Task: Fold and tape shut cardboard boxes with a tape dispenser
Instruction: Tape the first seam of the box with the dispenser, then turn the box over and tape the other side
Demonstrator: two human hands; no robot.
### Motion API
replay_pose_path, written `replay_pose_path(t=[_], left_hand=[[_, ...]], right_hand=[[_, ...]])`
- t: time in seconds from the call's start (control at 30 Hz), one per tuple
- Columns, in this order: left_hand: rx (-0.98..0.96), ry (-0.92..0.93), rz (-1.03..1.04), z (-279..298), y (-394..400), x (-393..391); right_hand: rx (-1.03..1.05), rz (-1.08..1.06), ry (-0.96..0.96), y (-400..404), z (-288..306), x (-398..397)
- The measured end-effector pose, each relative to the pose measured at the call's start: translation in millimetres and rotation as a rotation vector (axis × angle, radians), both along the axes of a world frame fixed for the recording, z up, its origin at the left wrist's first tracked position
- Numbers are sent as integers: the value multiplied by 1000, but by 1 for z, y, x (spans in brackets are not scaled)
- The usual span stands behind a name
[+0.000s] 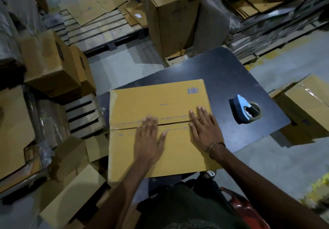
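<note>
Print on the cardboard box (156, 129) is too faint to read, apart from a small blue barcode at its far right corner, beyond my right hand (204, 130). The box's near edge hangs past the surface (222, 72) and is partly covered by my forearms, so I cannot see how far it overhangs. Under my palms the two top flaps meet in a seam running left to right, along the box's long axis; the seam passes beneath both hands. My grip is spread on both sides: left hand (148, 139) flat with straight fingers across the seam, right hand flat beside it with fingers pointing away from me, a thin bracelet at the wrist. Neither hand pinches anything. The tape dispenser (244, 108), blue with its roll showing, lies well to the right of my right hand on the dark surface, untouched. Past my fingertips stands a tall carton (170, 18) on the floor, with a wooden pallet (99, 32) left of it. More boxes are stacked off to my left and right, dim and partly cut off.
</note>
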State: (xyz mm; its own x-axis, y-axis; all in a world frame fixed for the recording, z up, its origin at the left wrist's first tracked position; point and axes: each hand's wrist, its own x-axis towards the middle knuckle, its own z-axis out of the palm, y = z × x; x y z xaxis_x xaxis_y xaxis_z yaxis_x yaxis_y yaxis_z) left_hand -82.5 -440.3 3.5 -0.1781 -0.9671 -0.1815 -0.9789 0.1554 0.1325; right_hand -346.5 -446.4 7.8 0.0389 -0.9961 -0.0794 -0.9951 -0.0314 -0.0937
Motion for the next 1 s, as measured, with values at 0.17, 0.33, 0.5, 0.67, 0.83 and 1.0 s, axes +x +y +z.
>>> replay_pose_path(t=[0.17, 0.33, 0.5, 0.67, 0.83, 1.0], left_hand=[[-47, 41, 370, 7, -6, 99], [73, 424, 704, 5, -22, 121], [127, 543, 887, 17, -27, 115], [141, 547, 971, 12, -21, 92], [55, 501, 1015, 7, -15, 65], [-359, 374, 495, 26, -22, -5]], right_hand=[[14, -105, -22, 2, 3, 5], [15, -312, -63, 5, -2, 26], [57, -306, -92, -8, 2, 26], [102, -129, -83, -69, 8, -10], [219, -106, -342, -111, 19, -34], [-170, -479, -811, -81, 17, -65]])
